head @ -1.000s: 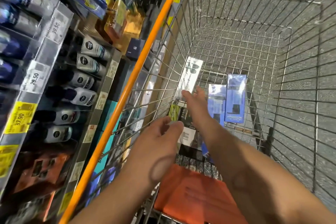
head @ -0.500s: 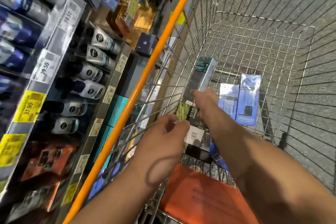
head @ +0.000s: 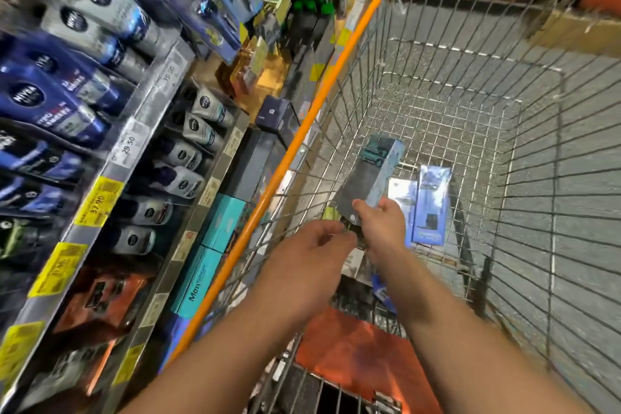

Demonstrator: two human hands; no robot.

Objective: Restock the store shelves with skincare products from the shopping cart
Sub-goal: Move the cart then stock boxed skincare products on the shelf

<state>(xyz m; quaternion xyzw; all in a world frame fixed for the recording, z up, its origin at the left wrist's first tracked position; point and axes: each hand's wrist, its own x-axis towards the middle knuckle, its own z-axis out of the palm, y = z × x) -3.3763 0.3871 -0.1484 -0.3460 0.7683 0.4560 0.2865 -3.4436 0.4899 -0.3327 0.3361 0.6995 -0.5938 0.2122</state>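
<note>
- Nearest you, an orange flap [head: 353,346] lies across the cart's near end, below your forearms.
- Your left hand [head: 312,255] reaches over the cart's left side, thumb and fingers curled toward each other just beside the bottom end of the box; it is too blurred to tell whether they pinch anything.
- Your right hand [head: 383,225] grips the box [head: 369,178] at its bottom end, thumb across the dark front face and fingers behind.
- The box is long and narrow, dark grey on the front with a teal panel near the top and a pale blue side; the print is not legible. It is held above the cart floor, tilted so the top leans away from you and to the right.
- Just right of your right hand, two blue boxes [head: 431,205] stand against the wire inside the cart [head: 504,144]; one is pale, the other taller and deeper blue.
- More packages lie under your hands, partly hidden.
- The orange rail [head: 302,151] of the cart runs diagonally along its left side.
- Left of the rail, the shelves [head: 134,144] hold teal boxes [head: 208,252], grey and dark blue tubes [head: 188,158], and yellow and white price tags [head: 99,202].
</note>
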